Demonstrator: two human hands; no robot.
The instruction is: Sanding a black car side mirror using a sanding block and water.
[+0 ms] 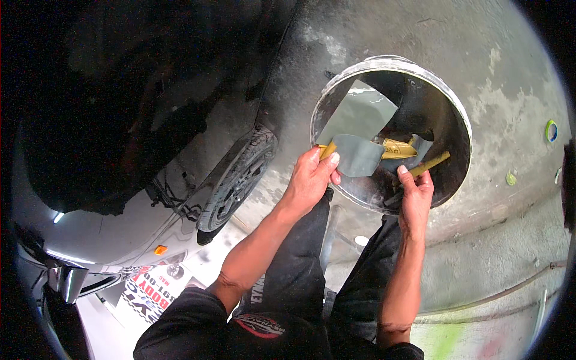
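Hands (312,174) grip grey-and-yellow sheeting (357,156), hiding its pinched edges.

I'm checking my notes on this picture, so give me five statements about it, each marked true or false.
1. The left hand pinches the curled yellow end of a grey strip. True.
2. The right hand is empty. False: the right hand holds a curled yellow piece.
3. A car wheel is left of the round drum. True.
4. The green ring lies inside the drum. False: the green ring lies outside, to the right.
5. Both hands are bare. True.
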